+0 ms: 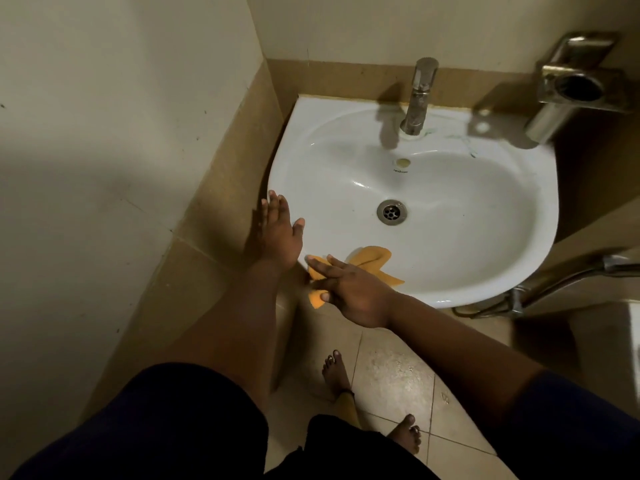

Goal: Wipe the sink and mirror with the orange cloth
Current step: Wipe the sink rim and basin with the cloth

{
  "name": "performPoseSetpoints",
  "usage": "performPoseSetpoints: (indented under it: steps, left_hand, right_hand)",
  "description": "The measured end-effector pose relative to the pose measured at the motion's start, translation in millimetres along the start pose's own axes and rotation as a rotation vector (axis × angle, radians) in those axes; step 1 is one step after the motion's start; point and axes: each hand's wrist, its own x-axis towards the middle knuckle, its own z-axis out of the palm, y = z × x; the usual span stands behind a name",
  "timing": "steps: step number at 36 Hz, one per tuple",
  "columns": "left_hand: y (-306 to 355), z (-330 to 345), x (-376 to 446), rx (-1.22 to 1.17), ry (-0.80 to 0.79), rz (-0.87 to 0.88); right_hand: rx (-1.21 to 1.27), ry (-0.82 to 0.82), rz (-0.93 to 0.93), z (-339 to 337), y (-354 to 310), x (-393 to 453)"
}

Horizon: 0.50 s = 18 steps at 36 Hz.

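Note:
A white wall-hung sink [450,202] fills the middle of the head view, with a metal tap [419,95] at its back and a drain [391,211] in the bowl. The orange cloth [372,259] lies over the sink's near-left rim. My right hand [349,289] presses the cloth onto the rim with straight fingers, the thumb under the cloth's hanging edge. My left hand [280,230] rests flat on the sink's left rim, fingers straight, just left of the cloth. No mirror is in view.
A metal holder [571,88] is fixed to the wall right of the tap. Hose and pipe [554,282] run under the sink's right side. Tiled walls close in left and behind. My bare feet [337,375] stand on the tiled floor below.

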Motion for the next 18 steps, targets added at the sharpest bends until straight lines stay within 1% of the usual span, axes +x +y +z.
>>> performPoseSetpoints:
  steps: [3,6,8,13,18]
  left_hand:
    - [7.1,-1.6,-4.6,-0.019,-0.014,-0.044]
    - [12.1,-4.2,-6.5,-0.013,-0.034,-0.079]
    - [16.5,-4.7,-7.5,-0.016,-0.033,-0.103]
    - [33.2,-0.7,-14.9,-0.094,0.007,-0.215]
    - [46.2,9.5,-23.2,-0.022,0.07,-0.271]
  right_hand:
    - [0.078,-0.025,0.021,-9.3,6.7,-32.0]
    - [0.203,-0.033,0.118,-20.3,19.7,-64.3]
    - [0.221,-0.028,0.17,-26.1,28.3,-81.3]
    - [0.058,0.001,0.233,-17.6,22.8,-92.8]
    - [-0.137,0.011,0.286,-6.4,-3.3,-62.2]
